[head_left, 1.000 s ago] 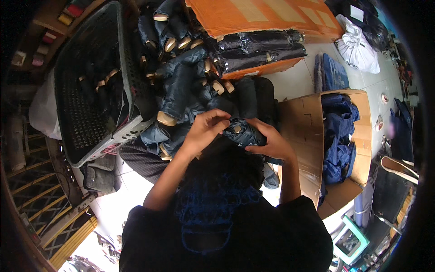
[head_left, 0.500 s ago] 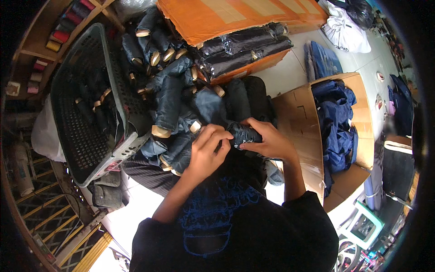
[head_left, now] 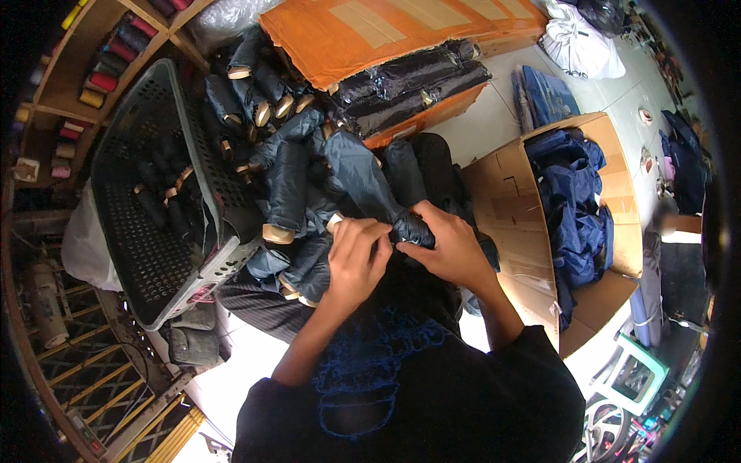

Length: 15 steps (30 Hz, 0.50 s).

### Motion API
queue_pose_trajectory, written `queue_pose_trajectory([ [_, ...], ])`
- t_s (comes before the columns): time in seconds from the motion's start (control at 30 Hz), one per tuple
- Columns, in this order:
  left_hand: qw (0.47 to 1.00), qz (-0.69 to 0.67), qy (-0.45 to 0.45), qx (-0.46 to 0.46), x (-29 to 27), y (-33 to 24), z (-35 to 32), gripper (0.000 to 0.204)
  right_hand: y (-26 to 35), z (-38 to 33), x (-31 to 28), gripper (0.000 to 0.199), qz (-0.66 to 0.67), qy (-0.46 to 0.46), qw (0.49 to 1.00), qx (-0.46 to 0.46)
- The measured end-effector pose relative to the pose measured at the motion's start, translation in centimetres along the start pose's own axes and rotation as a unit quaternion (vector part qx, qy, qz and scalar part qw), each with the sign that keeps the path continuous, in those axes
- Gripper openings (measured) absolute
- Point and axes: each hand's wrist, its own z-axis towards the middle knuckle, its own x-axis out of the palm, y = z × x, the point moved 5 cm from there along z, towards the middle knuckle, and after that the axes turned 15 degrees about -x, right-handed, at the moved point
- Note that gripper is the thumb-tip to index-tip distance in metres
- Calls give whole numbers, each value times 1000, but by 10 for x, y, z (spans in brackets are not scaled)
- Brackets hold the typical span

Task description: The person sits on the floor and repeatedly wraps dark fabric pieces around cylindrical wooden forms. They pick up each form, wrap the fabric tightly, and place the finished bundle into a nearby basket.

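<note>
My right hand (head_left: pixel 448 245) grips the gathered end of a dark fabric bundle (head_left: pixel 411 231), thumb and fingers around it. Beside that end, my left hand (head_left: pixel 357 255) is closed in a pinch, its fingertips touching or almost touching the bundle. What the pinch holds is too small to make out. A long, shiny navy roll (head_left: pixel 356 166) reaches down toward my hands; whether it joins the gripped bundle I cannot tell. Around and beyond my left hand lies a heap of similar dark rolls (head_left: pixel 287 185), many with pale gold-tan ends (head_left: pixel 278 234).
At left, a dark perforated plastic basket (head_left: pixel 147 270) leans tilted with more rolls inside. An orange-taped carton (head_left: pixel 340 42) with black plastic-wrapped packs (head_left: pixel 417 92) stands ahead. At right, an open cardboard box (head_left: pixel 513 224) contains navy fabric (head_left: pixel 571 201). Thread spools (head_left: pixel 104 81) fill a wooden shelf.
The right hand has shifted slightly left, and the gripped bundle is now turned with its gathered end toward me. The left hand stays pinched beside it. The whole view has shifted slightly.
</note>
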Motion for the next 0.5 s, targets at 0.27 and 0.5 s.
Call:
queue_pose_trajectory([
  [0.27, 998, 65, 22, -12, -1, 21, -10, 29, -14, -9, 25, 36, 201, -75, 975, 58],
  [0.5, 993, 74, 90, -25, -17, 35, -7, 27, -29, -9, 47, 34, 306, -119, 938, 112],
])
